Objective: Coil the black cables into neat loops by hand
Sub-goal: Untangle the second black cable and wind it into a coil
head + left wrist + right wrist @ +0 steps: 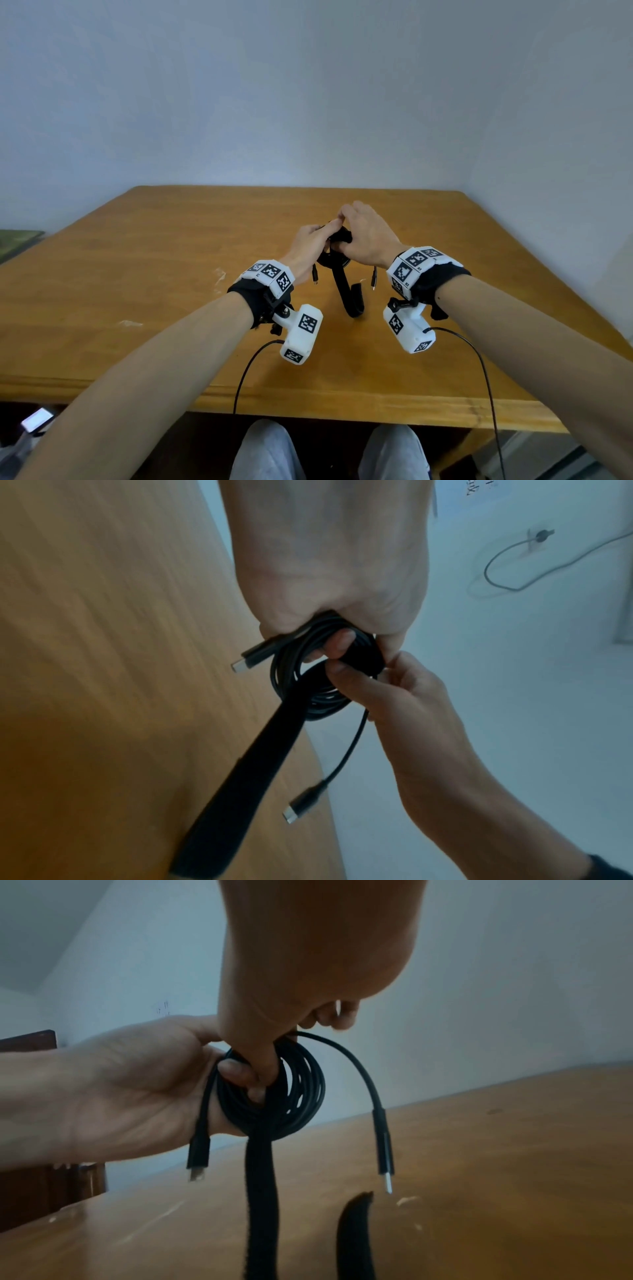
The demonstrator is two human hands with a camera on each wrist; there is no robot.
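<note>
left hand (310, 245): fingers curled round the coiled black cable (301, 1096), held above the worktop (137, 274) | right hand (368, 236): pinches the black strap (262, 1191) against the coil | strap: hangs from the coil to the worktop | both plugs dangle free

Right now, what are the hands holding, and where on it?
Both grip the coiled black cable at the top of its loops: left hand clasps the bundle, right hand pinches the black strap there. Both connectors hang free.
</note>
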